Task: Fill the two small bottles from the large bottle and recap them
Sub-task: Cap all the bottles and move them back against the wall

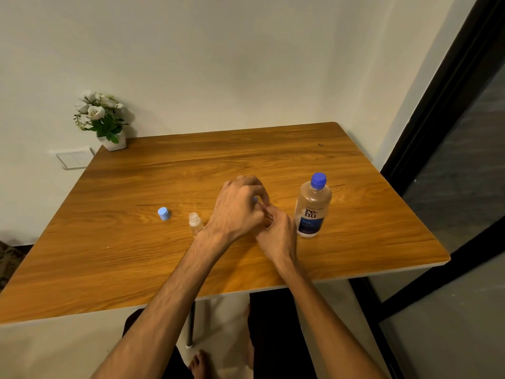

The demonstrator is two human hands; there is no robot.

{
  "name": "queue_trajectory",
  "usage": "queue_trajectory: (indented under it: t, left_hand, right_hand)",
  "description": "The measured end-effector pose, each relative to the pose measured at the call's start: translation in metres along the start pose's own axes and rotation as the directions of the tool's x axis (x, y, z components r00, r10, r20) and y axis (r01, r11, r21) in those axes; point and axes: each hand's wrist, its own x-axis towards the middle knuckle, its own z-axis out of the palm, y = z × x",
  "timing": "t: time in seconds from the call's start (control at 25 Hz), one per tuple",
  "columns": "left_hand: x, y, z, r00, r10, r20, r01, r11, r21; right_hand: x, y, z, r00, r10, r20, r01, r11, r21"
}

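Note:
The large clear bottle [312, 206] with a blue cap and dark blue label stands upright on the wooden table [136, 269], right of my hands. My left hand [240, 206] and my right hand [276, 233] meet at the table's middle around a small bottle that is almost fully hidden; only a bit of its light blue cap [255, 199] shows under my left fingers. My right hand grips the bottle's body from below. A second small clear bottle [195, 222] stands uncapped just left of my left wrist. Its light blue cap [163, 213] lies further left.
A small white pot of white flowers [102, 119] stands at the table's far left corner against the wall. A dark door frame [437, 132] runs along the right. The near table edge is below my forearms.

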Motion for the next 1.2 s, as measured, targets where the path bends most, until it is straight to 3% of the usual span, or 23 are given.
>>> queue_trajectory:
  t: [0.12,0.24,0.32,0.44,0.6,0.84,1.0,1.08,1.2]
  left_hand:
    - [0.002,-0.004,0.004,0.988,-0.125,-0.094,0.13,0.99,0.048]
    - [0.001,-0.003,0.003,1.0,-0.024,-0.009,0.024,1.0,0.018]
    - [-0.001,-0.002,0.006,0.998,-0.022,-0.052,0.021,1.0,-0.004]
    - [0.002,-0.008,0.012,0.981,-0.125,-0.147,0.118,0.991,-0.054]
    - [0.003,-0.01,0.012,0.986,-0.082,-0.143,0.076,0.996,-0.043]
    - [-0.01,-0.017,0.011,0.969,-0.062,-0.24,0.046,0.996,-0.073]
    - [-0.034,-0.049,-0.012,0.855,-0.175,-0.488,0.073,0.973,-0.22]
    - [-0.053,-0.081,-0.02,0.773,-0.331,-0.542,0.202,0.937,-0.284]
    - [-0.074,-0.126,-0.02,0.704,-0.547,-0.453,0.479,0.837,-0.266]
  right_hand:
    - [0.0,-0.003,-0.003,0.999,0.008,0.034,-0.009,1.0,0.018]
    - [0.001,0.0,-0.001,0.999,0.0,0.035,0.0,1.0,0.0]
    - [0.002,0.0,-0.001,1.0,-0.012,0.024,0.012,1.0,-0.001]
    - [0.002,-0.003,-0.004,0.997,0.028,0.07,-0.029,0.999,0.023]
    - [0.004,-0.004,-0.007,0.993,0.065,0.099,-0.07,0.997,0.044]
    - [-0.011,-0.012,-0.015,1.0,0.007,0.007,-0.008,1.0,0.01]
    - [-0.032,-0.026,-0.011,0.937,-0.203,-0.285,0.205,0.978,-0.023]
    - [-0.038,-0.041,0.001,0.943,-0.246,-0.222,0.263,0.964,0.048]
    - [-0.038,-0.057,0.026,0.986,-0.165,0.037,0.165,0.986,0.0]
